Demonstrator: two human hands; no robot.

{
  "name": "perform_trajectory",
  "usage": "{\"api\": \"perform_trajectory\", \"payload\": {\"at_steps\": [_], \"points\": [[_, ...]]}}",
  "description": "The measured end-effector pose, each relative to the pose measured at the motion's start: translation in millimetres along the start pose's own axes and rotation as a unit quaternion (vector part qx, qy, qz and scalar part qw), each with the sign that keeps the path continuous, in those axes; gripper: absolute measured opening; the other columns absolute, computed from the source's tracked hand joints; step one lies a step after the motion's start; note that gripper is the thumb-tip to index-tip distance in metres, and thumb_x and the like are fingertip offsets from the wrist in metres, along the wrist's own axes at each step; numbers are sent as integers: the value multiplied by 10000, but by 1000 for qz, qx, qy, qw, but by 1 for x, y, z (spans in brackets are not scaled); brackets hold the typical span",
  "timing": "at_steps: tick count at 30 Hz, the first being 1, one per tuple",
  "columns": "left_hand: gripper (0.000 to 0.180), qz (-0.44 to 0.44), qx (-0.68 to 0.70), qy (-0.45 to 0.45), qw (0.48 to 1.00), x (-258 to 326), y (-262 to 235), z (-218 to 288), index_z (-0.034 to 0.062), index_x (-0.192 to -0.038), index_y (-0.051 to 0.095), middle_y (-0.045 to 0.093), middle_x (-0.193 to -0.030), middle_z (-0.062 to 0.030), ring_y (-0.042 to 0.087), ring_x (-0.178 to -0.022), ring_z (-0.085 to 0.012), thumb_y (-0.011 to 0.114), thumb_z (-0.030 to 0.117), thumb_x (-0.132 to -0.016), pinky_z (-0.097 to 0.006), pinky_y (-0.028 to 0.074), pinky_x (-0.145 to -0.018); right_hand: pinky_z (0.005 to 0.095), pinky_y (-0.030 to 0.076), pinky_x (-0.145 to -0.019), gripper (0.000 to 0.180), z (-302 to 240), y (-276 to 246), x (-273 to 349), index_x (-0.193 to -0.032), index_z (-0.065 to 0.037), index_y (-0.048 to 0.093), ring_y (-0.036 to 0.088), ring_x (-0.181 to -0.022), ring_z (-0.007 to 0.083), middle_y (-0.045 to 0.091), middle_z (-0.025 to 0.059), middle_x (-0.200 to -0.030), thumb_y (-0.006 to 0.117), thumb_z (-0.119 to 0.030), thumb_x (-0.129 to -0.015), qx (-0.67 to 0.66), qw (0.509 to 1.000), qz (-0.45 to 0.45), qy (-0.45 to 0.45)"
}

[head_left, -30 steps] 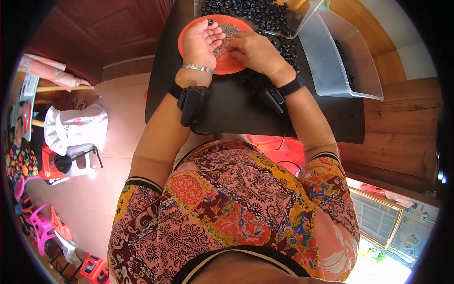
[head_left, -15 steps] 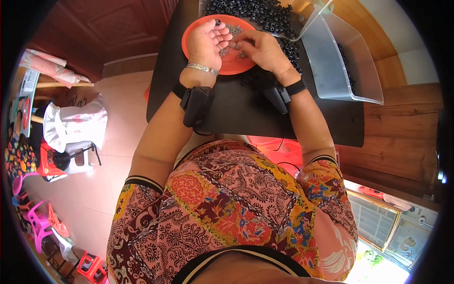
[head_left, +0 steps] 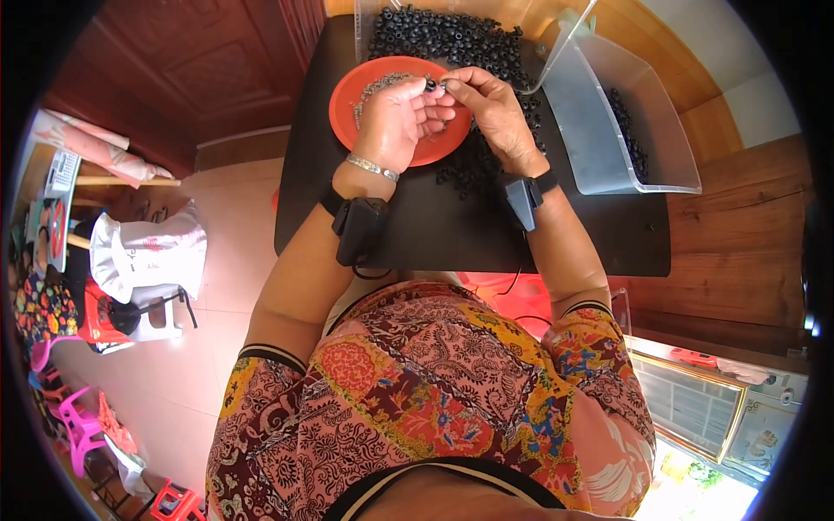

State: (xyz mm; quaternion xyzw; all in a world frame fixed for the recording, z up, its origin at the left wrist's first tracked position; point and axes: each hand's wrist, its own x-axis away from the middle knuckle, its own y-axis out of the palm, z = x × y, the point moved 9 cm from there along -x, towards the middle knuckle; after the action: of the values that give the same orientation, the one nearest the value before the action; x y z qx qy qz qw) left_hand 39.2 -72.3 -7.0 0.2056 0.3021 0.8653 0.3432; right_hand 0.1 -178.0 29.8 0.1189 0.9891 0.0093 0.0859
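Observation:
My left hand (head_left: 391, 126) is over a red plate (head_left: 341, 108), palm up. Its thumb and forefinger pinch a small black knob-like part (head_left: 430, 85) with a hollow end. From the right, my right hand (head_left: 497, 113) meets it, thumb and forefinger pressed together on a tiny silvery metal piece (head_left: 444, 84) at the black part's opening. How far the piece sits inside cannot be made out. Small grey metal pieces (head_left: 372, 89) lie scattered in the plate, partly covered by my left hand.
Behind the plate, a clear bin (head_left: 360, 39) holds many black parts (head_left: 443, 35). More loose black parts (head_left: 465, 176) lie on the dark table (head_left: 417, 230) by my right wrist. A second clear bin (head_left: 591, 156) stands at the right with black parts inside.
My right hand has come up from the metal pieces in the plate to the black part, with a tiny piece in its fingertips. My left hand has shifted slightly right. The whole view has tilted.

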Motion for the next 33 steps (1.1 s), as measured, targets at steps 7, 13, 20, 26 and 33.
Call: {"api": "perform_trajectory", "payload": {"at_steps": [7, 13, 20, 26, 33], "points": [[230, -25, -5, 14, 1000, -2, 2, -1, 52, -870, 585, 610, -812, -50, 588, -730, -194, 530, 275, -860, -304, 450, -704, 209, 440, -802, 139, -3, 0, 1, -965, 6, 611, 550, -854, 55, 625, -5, -898, 558, -113, -919, 114, 992, -1, -50], [200, 66, 46, 63, 995, -3, -27, 26, 51, -836, 578, 589, -729, -52, 571, -680, -204, 544, 247, -856, -313, 444, -661, 232, 465, -761, 164, -22, -12, 4, -1006, -20, 626, 571, -820, 90, 640, 31, -886, 611, -106, -868, 361, 913, 89, -170], [204, 123, 68, 102, 985, -2, -40, 35, 33, -827, 569, 585, -711, -67, 574, -676, -219, 540, 233, -857, -312, 448, -652, 314, 491, -758, 166, -22, 29, 15, -941, -83, 666, 594, -847, 223, 640, 57, -895, 655, -77, -776, 436, 862, -3, -260], [214, 118, 69, 98, 986, -2, -39, 35, 26, -843, 564, 588, -728, -78, 578, -679, -223, 528, 236, -864, -315, 453, -654, 353, 482, -773, 140, -13, 54, 17, -845, -80, 668, 564, -866, 260, 617, 46, -850, 676, -100, -707, 539, 801, -62, -255], [231, 114, 66, 100, 986, -1, -35, 35, 23, -853, 561, 588, -729, -80, 578, -677, -223, 515, 248, -876, -316, 452, -654, 362, 476, -773, 119, -5, 57, 12, -824, -74, 666, 562, -853, 267, 611, 55, -839, 669, -101, -708, 574, 773, -59, -264]]}}
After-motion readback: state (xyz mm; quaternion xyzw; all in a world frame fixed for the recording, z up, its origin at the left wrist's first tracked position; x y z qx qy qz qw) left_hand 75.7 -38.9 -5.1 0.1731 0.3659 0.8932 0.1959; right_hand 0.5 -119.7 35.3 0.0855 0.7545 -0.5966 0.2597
